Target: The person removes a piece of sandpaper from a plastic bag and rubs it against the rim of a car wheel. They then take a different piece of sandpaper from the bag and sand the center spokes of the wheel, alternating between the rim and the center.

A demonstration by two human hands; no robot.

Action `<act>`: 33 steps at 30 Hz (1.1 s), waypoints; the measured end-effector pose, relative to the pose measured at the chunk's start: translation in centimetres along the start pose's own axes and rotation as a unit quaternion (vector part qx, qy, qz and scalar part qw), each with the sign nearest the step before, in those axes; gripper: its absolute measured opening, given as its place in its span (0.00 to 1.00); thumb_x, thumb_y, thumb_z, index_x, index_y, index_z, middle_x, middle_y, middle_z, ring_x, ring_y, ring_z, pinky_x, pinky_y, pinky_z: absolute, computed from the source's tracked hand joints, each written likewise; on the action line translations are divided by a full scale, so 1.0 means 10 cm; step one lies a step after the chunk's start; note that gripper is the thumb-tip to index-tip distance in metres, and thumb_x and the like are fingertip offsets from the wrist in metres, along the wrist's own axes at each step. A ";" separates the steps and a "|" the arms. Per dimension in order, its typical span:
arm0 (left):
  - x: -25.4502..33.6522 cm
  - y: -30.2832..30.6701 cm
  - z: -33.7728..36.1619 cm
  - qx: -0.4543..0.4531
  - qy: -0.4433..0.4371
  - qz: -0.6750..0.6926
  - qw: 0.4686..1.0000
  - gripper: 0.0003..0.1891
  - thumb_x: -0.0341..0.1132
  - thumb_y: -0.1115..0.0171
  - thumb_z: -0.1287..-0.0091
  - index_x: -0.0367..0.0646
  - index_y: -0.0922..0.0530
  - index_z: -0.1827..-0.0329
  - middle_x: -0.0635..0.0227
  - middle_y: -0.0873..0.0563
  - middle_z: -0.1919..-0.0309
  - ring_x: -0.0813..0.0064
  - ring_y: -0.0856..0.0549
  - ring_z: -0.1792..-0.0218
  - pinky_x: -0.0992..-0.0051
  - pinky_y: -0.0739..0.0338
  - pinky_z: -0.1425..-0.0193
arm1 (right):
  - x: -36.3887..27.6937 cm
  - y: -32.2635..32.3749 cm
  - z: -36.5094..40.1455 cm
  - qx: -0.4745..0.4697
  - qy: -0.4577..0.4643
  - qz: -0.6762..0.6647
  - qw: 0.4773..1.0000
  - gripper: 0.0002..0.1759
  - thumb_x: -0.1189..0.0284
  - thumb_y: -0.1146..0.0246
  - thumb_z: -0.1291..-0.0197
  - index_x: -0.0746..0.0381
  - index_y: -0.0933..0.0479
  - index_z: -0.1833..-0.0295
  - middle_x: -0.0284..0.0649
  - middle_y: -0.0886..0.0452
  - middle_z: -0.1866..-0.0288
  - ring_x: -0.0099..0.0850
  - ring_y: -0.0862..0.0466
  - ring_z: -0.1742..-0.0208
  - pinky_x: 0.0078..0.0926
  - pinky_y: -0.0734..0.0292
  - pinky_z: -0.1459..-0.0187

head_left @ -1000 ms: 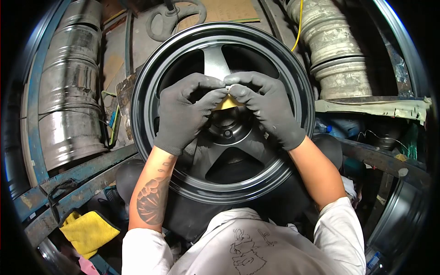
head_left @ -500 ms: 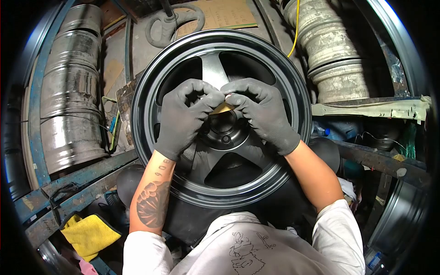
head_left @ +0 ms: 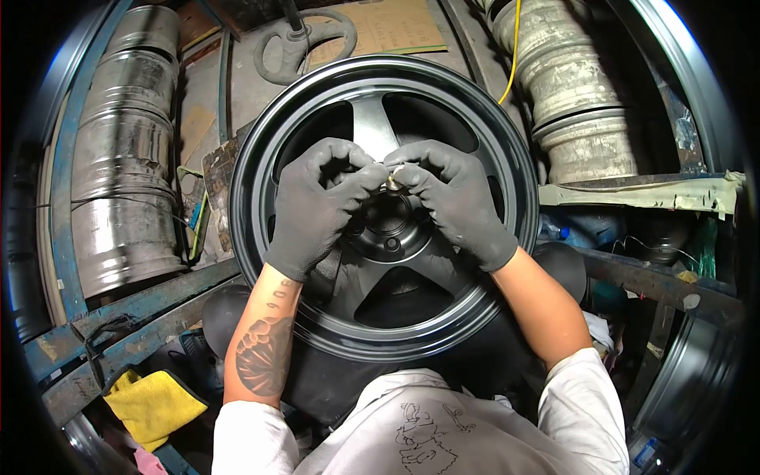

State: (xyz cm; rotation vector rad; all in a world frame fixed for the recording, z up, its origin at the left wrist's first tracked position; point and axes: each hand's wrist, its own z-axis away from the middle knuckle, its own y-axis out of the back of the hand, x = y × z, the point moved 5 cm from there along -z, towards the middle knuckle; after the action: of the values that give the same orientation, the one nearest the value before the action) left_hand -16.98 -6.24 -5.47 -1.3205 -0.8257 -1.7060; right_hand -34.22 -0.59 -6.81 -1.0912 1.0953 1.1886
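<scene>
My left hand (head_left: 324,202), in a dark grey glove, is closed in a pinch above the middle of a black wheel rim (head_left: 372,336). Opposite it, my right hand (head_left: 455,198), gloved the same way, pinches too, and the fingertips of both meet. Between them shows a sliver of a small yellowish piece of sheet (head_left: 392,183), perhaps sandpaper, mostly hidden by the fingers. The rim lies face up over my lap, its broad spokes and hub (head_left: 388,229) below my hands. One spoke (head_left: 372,125) shines brightly under the light.
Stacked bare metal rims stand at the left (head_left: 123,190) and right (head_left: 566,87). A steering wheel (head_left: 265,55) and cardboard (head_left: 396,28) are at the back. A yellow cloth (head_left: 154,408) hangs over the blue metal frame (head_left: 67,340). A yellow cable (head_left: 514,51) runs down near the rim.
The yellowish piece, which stuck out below my fingertips as a triangle, is now almost all covered by them. My hands stay together over the hub; the view has shifted slightly.
</scene>
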 end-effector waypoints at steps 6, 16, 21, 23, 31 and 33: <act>-0.06 -0.08 -0.01 0.013 -0.082 0.125 0.989 0.10 0.24 0.25 0.35 0.40 0.20 0.57 0.75 0.17 0.64 0.91 0.21 0.69 0.87 0.28 0.66 | 0.02 -0.05 0.01 -0.011 -0.020 -0.144 0.989 0.11 0.71 0.33 0.25 0.67 0.16 0.45 0.31 0.13 0.57 0.15 0.17 0.59 0.14 0.21 0.55; -0.16 -0.27 0.06 0.013 -0.060 0.111 0.992 0.12 0.17 0.31 0.34 0.41 0.24 0.55 0.76 0.20 0.65 0.92 0.23 0.70 0.88 0.29 0.68 | 0.12 -0.10 0.04 0.014 -0.053 -0.167 0.984 0.12 0.69 0.33 0.24 0.67 0.17 0.46 0.32 0.13 0.56 0.15 0.17 0.56 0.15 0.20 0.52; -0.01 -0.20 0.07 0.020 -0.124 -0.025 0.992 0.16 0.27 0.27 0.34 0.38 0.21 0.45 0.69 0.18 0.59 0.83 0.17 0.61 0.80 0.20 0.55 | 0.01 -0.04 -0.03 0.021 0.106 0.109 0.988 0.11 0.68 0.34 0.25 0.66 0.18 0.47 0.39 0.13 0.58 0.29 0.12 0.57 0.27 0.19 0.52; 0.00 -0.16 0.07 0.023 -0.140 -0.059 0.988 0.16 0.30 0.25 0.35 0.38 0.18 0.47 0.67 0.17 0.59 0.79 0.16 0.61 0.77 0.20 0.53 | -0.03 -0.06 -0.02 0.023 0.167 0.205 0.964 0.11 0.69 0.34 0.26 0.65 0.18 0.46 0.43 0.13 0.59 0.35 0.11 0.57 0.32 0.19 0.53; 0.07 -0.03 0.10 0.096 -0.178 -0.140 0.969 0.08 0.35 0.26 0.33 0.39 0.13 0.63 0.66 0.12 0.70 0.76 0.13 0.67 0.73 0.20 0.61 | -0.09 -0.15 0.08 -0.006 0.082 0.229 0.970 0.12 0.69 0.32 0.30 0.63 0.15 0.46 0.43 0.13 0.64 0.28 0.11 0.65 0.28 0.18 0.61; 0.03 -0.02 0.08 0.117 -0.186 -0.095 0.971 0.07 0.34 0.29 0.30 0.40 0.13 0.60 0.65 0.11 0.68 0.77 0.13 0.66 0.75 0.19 0.58 | -0.10 -0.14 0.07 0.016 0.058 0.213 0.975 0.14 0.69 0.28 0.31 0.65 0.14 0.46 0.39 0.12 0.64 0.20 0.13 0.67 0.19 0.18 0.63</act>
State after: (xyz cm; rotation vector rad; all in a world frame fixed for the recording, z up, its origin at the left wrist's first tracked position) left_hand -16.80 -5.50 -4.99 -1.4531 -1.3643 -1.4638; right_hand -32.81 -0.09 -5.64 -0.9349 1.4853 1.4475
